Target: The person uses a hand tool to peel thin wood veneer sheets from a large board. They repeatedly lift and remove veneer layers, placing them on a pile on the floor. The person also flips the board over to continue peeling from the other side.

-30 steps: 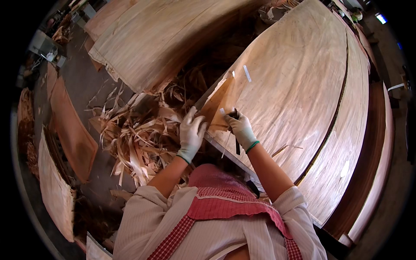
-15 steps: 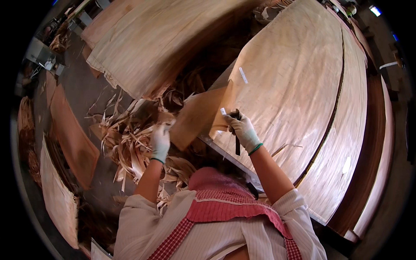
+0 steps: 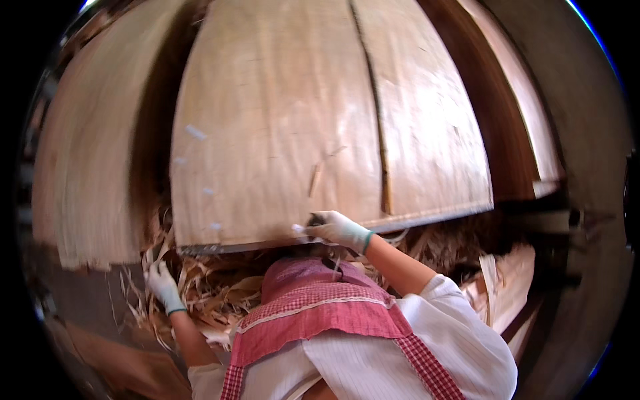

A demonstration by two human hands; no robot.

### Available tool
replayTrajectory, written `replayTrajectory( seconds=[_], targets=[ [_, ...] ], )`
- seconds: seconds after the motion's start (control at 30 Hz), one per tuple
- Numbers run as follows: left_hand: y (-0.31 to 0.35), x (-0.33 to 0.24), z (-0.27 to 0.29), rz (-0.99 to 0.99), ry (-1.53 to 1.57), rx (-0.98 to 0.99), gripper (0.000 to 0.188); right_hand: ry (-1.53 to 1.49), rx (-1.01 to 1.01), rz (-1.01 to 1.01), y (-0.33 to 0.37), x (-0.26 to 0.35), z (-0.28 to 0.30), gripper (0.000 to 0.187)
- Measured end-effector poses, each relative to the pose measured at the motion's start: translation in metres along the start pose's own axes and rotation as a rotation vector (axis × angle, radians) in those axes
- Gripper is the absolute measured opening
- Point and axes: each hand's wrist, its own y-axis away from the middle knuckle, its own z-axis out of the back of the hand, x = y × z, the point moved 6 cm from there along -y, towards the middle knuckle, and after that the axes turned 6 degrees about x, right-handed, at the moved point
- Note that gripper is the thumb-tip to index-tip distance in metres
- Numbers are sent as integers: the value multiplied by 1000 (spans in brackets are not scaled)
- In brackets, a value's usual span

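My left hand (image 3: pixel 162 287), in a white glove with a green cuff, hangs above loose veneer strips (image 3: pixel 197 283) at the left; its slightly blurred fingers look apart, with nothing visible in them. My right hand (image 3: pixel 343 231), gloved the same way, is closed round a small dark tool (image 3: pixel 316 220) at the near edge of a wide wood veneer sheet (image 3: pixel 267 133). A small white piece (image 3: pixel 298 229) shows by its fingertips. Several short white tape pieces (image 3: pixel 195 132) lie along the sheet's left side. A thin wood sliver (image 3: pixel 315 180) rests on the sheet.
A dark gap (image 3: pixel 375 87) runs lengthwise between this sheet and a narrower veneer sheet (image 3: pixel 427 120) on its right. Another veneer stack (image 3: pixel 100 153) stands at the left. Wood scraps (image 3: pixel 433 250) lie under the near edge, and a brown board (image 3: pixel 127 363) is at the lower left.
The view has turned right, so the veneer sheet now lies straight ahead. The small veneer piece beside my left hand no longer shows there. My right hand is now at the sheet's near edge.
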Motion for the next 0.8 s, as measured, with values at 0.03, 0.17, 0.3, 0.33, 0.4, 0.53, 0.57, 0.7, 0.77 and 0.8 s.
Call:
replayTrajectory(
  seconds=[0.03,0.17,0.3,0.33,0.4,0.53,0.57,0.7,0.77,0.8],
  targets=[
    [-14,13,-10,-71,7,-87,39,-36,-93,-30,22,-31,24,15],
    [-21,-64,-4,-179,276,-310,50,-74,-561,-114,153,-153,125,10],
    [10,-221,13,-663,230,-277,45,-218,-993,-157,246,-230,192,7],
    [24,-257,5,-706,212,-243,44,-145,-1058,-98,254,-254,212,8],
    [58,-326,-17,-816,287,-128,41,-193,-1119,-56,255,-271,236,21],
    [161,-453,-114,-1062,278,224,43,-307,-1157,30,233,-311,273,16],
    [200,-481,-124,-1087,241,278,48,-180,-1151,-66,230,-311,275,18],
    [259,-542,-199,-1015,89,329,84,-201,-1072,2,215,-308,289,24],
    [268,-554,-224,-901,20,373,93,-269,-984,-63,217,-304,288,29],
    [269,-555,-229,-831,-1,375,90,-279,-900,-119,220,-295,285,38]
  ],
)
